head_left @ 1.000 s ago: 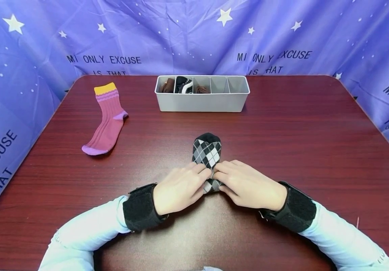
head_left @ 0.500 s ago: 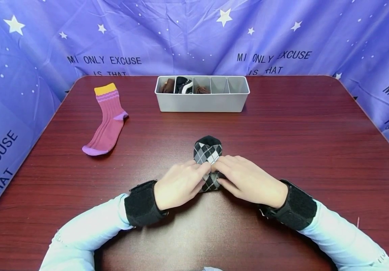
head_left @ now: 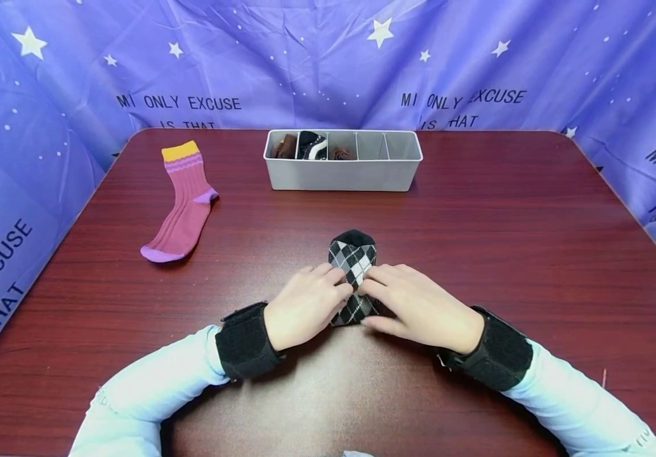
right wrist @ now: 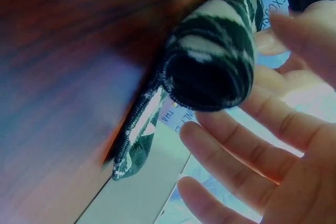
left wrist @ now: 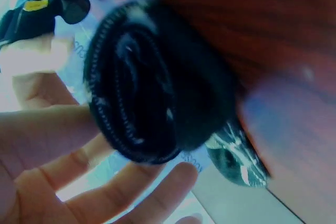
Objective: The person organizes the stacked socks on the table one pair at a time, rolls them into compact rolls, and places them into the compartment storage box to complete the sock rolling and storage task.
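A black, grey and white argyle sock (head_left: 353, 254) lies on the table between both hands, its near part rolled up. The wrist views show the end of the roll (right wrist: 210, 72) as a dark hollow coil, with a flat length of sock (right wrist: 139, 135) beyond it. My left hand (head_left: 305, 301) touches the sock from the left; in its wrist view, the thumb meets the roll and the fingers extend loosely beside it. At the right side, my right hand (head_left: 419, 304) has its fingertips by the sock and its thumb spread toward the near end.
A grey divided box (head_left: 342, 174) stands at the back, with dark rolled items in its three left compartments. A pink sock (head_left: 182, 209) with a yellow cuff lies flat on the left of the dark red table (head_left: 505, 241). A purple starry curtain (head_left: 328, 57) hangs behind.
The near part of the sock has shifted under the fingers, and its black far end sits slightly nearer me. My right thumb has spread away from the fingers.
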Available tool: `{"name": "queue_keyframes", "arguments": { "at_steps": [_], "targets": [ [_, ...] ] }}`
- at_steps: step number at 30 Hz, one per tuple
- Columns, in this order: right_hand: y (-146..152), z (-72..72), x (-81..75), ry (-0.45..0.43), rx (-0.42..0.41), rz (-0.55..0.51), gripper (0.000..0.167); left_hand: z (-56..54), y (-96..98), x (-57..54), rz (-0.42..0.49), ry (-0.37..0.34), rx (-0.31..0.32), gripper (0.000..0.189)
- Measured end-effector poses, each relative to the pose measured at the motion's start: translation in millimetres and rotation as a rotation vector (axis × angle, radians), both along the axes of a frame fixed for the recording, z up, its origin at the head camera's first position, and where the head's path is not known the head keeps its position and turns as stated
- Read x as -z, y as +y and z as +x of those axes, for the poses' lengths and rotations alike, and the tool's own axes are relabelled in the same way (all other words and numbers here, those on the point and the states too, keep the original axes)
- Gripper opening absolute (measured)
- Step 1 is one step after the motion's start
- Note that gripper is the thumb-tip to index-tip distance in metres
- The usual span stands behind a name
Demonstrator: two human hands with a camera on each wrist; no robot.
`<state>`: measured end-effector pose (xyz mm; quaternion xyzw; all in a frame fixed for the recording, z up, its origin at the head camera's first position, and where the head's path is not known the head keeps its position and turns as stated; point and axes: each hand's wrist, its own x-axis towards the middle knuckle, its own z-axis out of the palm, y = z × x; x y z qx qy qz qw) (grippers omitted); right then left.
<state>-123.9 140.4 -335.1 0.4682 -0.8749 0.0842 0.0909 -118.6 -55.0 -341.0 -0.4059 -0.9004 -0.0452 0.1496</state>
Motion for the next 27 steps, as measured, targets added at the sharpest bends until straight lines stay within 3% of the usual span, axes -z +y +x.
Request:
{"name": "queue_keyframes", "arguments": {
  "at_steps": [3, 7, 16, 22, 27],
  "targets": [
    [0.8, 0.5, 2.4, -0.018, 0.011, 0.023, 0.043, -1.1, 0.6, 1.3, -0.011, 0.01, -0.02, 0.009],
    [1.5, 0.0, 5.2, -0.002, 0.012, 0.027, 0.043, 0.4, 0.3, -0.6, -0.03, 0.003, -0.008, 0.012],
    [1.4, -0.4, 4.6, 0.058, -0.006, 0.019, 0.034, 8.6, -1.5, -4.6, -0.09, -0.061, -0.005, 0.057],
    [1.3, 0.9, 2.1, 0.083, 0.009, 0.059, 0.03, 7.7, -0.1, -0.2, -0.07, -0.026, 0.004, 0.037],
    [2.8, 2.3, -1.1, 0.078, 0.011, 0.03, 0.027, 8.6, 0.3, -2.1, -0.088, -0.022, 0.04, 0.022]
  ]
}}
